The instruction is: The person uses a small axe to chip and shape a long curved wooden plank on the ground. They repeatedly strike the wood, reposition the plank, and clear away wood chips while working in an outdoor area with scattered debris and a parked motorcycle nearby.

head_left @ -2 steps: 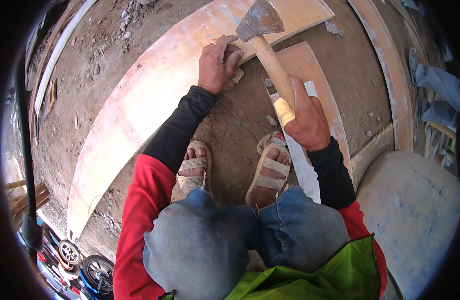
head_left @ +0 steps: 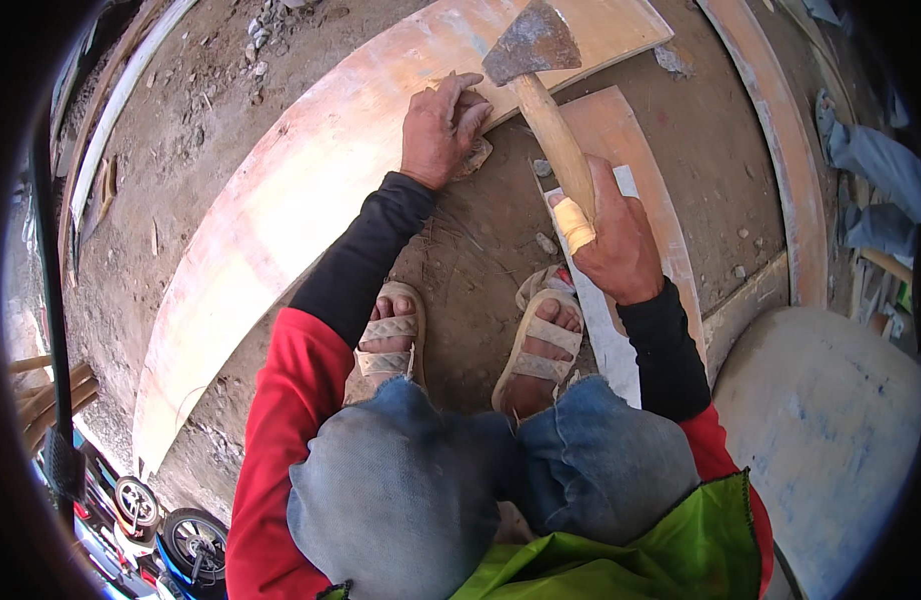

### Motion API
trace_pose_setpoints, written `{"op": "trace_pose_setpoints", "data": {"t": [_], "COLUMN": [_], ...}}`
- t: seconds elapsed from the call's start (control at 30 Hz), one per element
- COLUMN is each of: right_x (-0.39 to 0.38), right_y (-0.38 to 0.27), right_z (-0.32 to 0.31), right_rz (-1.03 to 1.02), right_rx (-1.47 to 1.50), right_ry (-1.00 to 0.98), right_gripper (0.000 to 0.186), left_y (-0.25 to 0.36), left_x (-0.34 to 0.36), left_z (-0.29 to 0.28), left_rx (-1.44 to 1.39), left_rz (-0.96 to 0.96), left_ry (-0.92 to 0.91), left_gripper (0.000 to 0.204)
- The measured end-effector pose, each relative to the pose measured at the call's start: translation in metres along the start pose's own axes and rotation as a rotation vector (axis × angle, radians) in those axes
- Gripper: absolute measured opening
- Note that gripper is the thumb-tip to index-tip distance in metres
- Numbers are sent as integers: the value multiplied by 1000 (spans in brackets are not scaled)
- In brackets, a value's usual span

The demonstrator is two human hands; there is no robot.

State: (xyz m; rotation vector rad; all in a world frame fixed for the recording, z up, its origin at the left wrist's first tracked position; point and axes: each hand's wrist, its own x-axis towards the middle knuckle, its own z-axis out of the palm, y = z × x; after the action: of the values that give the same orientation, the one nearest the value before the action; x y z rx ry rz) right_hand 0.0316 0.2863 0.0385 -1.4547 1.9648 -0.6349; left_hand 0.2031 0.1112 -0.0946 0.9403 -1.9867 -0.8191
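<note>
Hatchet [head_left: 551, 122] gripped in your right hand [head_left: 618, 240], its head over the curved board [head_left: 331, 150], you have your left hand [head_left: 436, 132] at the board's edge, fingers bent, their hold unclear

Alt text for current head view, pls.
The person's right hand grips a rusty, wooden-handled hatchet, while the left hand is at the near edge of a long, curved plywood panel. Below, sandaled feet stand on dirt.
</note>
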Motion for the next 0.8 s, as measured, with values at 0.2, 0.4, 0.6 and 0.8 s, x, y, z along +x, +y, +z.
{"op": "trace_pose_setpoints", "data": {"t": [0.2, 0.4, 0.6, 0.8], "right_x": [-4, -2, 0, 14], "right_y": [15, 9, 2, 3], "right_z": [5, -2, 1, 7], "right_rz": [63, 90, 2, 14], "right_rx": [47, -22, -59, -279], "right_ry": [32, -27, -4, -69], "right_gripper": [46, 48, 47, 43], "left_y": [-4, -6, -7, -4], "left_x": [1, 7, 6, 4], "left_z": [-1, 1, 1, 0], "left_rx": [98, 121, 198, 140], "left_rz": [86, 127, 100, 62], "left_ry": [36, 36, -17, -12], "left_gripper": [12, 9, 22, 47]}}
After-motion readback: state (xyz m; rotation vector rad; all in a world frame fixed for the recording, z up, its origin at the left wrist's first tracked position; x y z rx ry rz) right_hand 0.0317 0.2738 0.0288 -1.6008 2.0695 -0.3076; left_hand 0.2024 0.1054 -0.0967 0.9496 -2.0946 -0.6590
